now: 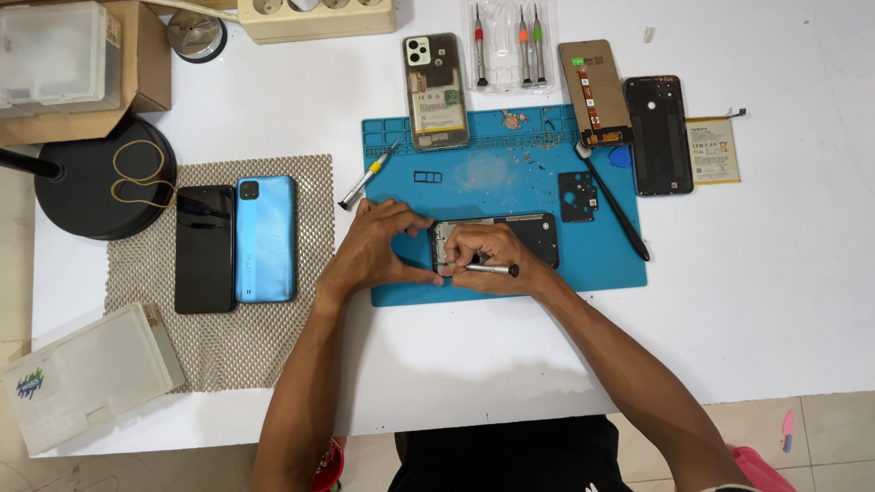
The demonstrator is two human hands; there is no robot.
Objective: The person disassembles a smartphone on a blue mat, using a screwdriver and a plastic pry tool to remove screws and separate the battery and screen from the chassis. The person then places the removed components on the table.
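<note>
Steadying the opened phone (524, 232), the left hand (383, 248) is closed on its edge; a small screwdriver (488, 269) is gripped by the right hand (488, 255) on the blue mat (483, 173).

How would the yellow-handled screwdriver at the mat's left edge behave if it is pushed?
The yellow-handled screwdriver looks slim and round, so it would probably roll. It lies half over the blue mat rim, which may stop it. Likely light and stiff.

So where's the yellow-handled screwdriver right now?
The yellow-handled screwdriver lies at the left edge of the blue mat, half off it, just above the left hand and right of the mesh pad.
</note>
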